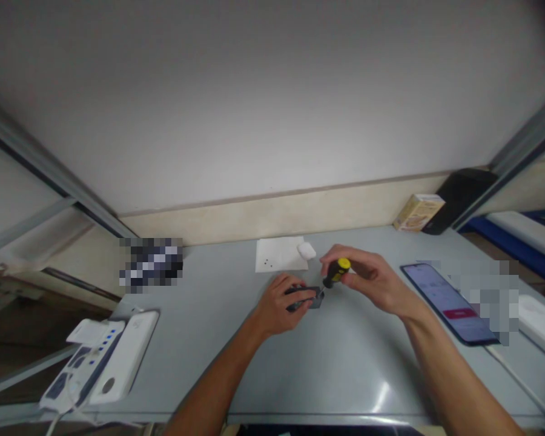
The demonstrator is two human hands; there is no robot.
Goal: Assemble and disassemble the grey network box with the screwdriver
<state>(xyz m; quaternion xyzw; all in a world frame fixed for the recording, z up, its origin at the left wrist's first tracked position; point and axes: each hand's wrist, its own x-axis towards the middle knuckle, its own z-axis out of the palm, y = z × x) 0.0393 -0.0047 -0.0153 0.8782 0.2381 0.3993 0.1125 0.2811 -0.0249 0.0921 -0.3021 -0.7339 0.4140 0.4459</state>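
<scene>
My left hand (285, 306) is wrapped over a small dark grey box-shaped device (317, 298), pressing it to the grey table. Much of the device is hidden under the fingers. In my right hand (367, 278) is a black and yellow screwdriver (336, 272), gripped between thumb and fingers. It tilts down to the left, and its tip meets the right end of the device. A white sheet of paper (279, 254) lies just beyond, with several tiny dark pieces, perhaps screws, on it. At the sheet's right edge rests a small white rounded case (306, 250).
On the right lie a large phone (452, 306) with a lit screen and a white cable (522, 381). A yellowish box (418, 212) stands at the back right beside a black object (461, 197). At left are a power strip (84, 363) and a white slab (127, 357).
</scene>
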